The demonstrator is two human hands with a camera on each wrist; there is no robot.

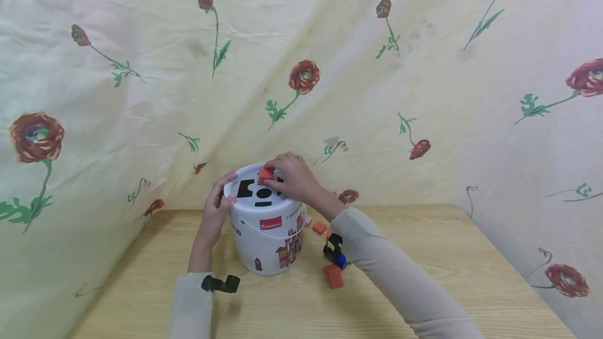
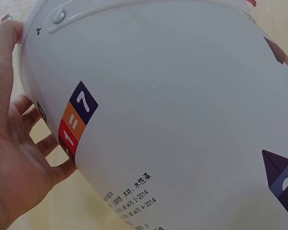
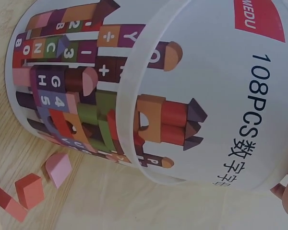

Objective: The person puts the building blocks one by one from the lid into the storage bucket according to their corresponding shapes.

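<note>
A white toy-block bucket (image 1: 266, 239) stands on the table, its white lid (image 1: 234, 200) pierced by dark shaped holes. My left hand (image 1: 219, 208) holds it at the left rim. In the left wrist view, the fingers (image 2: 50, 143) of that hand touch the bucket's side and the uppermost digit reaches up to the lid's edge. Over the back part of the lid, my right hand (image 1: 297, 178) pinches a red block (image 1: 266, 174) between thumb and fingers. The block sits at a hole; whether it is partly inside is hidden. Only a bit of the right hand shows in the right wrist view.
To the bucket's right lie a red block (image 1: 333, 277), an orange-red block (image 1: 319, 227) and a pink block (image 3: 58, 169). A blue piece (image 1: 341, 261) is beside a black device (image 1: 333, 245) near the right sleeve. The bucket's handle (image 3: 129, 96) hangs down in front. A flowered cloth (image 1: 264, 93) hangs behind.
</note>
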